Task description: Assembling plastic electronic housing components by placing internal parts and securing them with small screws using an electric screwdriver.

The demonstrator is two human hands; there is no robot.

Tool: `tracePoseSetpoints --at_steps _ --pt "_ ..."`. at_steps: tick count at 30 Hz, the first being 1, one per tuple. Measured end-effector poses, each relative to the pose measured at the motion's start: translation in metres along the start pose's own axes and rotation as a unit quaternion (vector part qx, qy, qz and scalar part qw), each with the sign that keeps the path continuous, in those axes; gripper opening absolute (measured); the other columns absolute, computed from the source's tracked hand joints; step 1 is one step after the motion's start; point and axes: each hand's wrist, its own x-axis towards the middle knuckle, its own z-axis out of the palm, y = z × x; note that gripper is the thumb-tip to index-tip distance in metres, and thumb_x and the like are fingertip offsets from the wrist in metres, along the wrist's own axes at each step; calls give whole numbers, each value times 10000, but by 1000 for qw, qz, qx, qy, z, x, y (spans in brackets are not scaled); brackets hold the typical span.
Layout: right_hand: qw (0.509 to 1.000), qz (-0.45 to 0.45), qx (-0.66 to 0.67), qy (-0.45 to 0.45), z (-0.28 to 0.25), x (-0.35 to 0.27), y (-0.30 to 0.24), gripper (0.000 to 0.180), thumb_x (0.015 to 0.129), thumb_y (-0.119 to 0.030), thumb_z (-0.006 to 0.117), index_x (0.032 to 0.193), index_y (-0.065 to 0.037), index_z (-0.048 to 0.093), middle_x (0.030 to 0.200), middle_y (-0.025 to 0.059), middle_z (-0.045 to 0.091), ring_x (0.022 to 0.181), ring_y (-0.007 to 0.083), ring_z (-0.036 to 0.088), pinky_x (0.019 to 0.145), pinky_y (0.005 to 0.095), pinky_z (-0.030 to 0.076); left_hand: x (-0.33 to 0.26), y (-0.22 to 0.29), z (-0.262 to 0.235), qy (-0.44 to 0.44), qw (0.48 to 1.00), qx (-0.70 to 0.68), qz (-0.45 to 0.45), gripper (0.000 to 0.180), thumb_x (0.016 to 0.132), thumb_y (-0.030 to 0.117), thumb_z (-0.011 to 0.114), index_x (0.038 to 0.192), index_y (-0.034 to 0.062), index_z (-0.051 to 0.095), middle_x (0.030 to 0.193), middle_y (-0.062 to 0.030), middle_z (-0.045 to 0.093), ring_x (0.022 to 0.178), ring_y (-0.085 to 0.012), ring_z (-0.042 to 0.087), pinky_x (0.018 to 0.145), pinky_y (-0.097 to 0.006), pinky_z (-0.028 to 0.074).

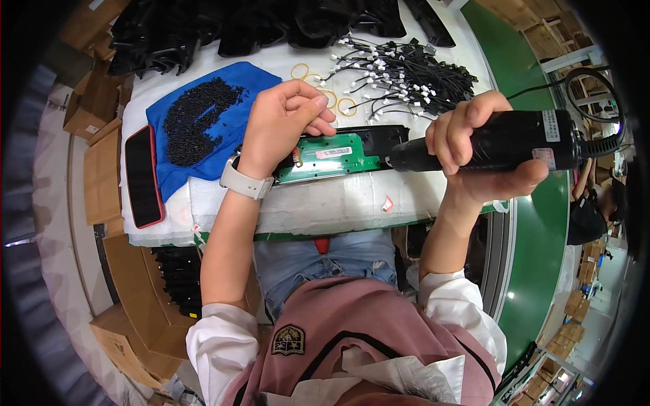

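Observation:
My right hand [460, 145] is wrapped round a thick black electric screwdriver [521, 135], held nearly level with its cord leaving at the right. Its narrow end points left, by the right end of a green circuit board [321, 161]. That board lies in a long black plastic housing [389, 137] near the table's front edge. Over the board's left end, my left hand [288, 111] is closed, thumb against curled fingers; whatever they may hold cannot be made out. The screwdriver's tip is hard to see against the dark housing.
Small black screws [196, 118] are heaped on a blue cloth [233, 78], beside a phone [141, 177]. Yellow rubber bands [347, 106] and black cables with white connectors [420, 78] lie beyond the board. Black plastic parts [257, 27] line the back. A green surface [535, 250] runs along the right.

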Motion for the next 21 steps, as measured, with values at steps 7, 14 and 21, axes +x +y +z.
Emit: tracePoseSetpoints --at_steps 7,14,21 --pt "998 42 -42 24 5 -1 2 794 656 -761 558 941 -25 470 563 7 467 391 101 418 429 248 350 0 -1 1 -19 1000 2 -17 185 852 163 623 846 -21 607 699 -68 635 591 -98 616 522 -181 462" --pt "993 102 -62 17 13 -2 1 749 647 -703 631 895 -19 457 583 28 485 410 108 429 447 254 370 2 -9 -1 -8 999 -32 1 143 829 113 641 887 -15 616 721 -49 616 586 -76 579 557 -180 466" --pt "991 110 -72 22 23 -2 1 675 662 -606 694 880 -13 456 614 43 499 428 122 427 467 260 377 2 -5 0 2 998 -64 -10 146 824 23 607 956 -37 590 769 -68 626 701 -124 626 654 -204 490"
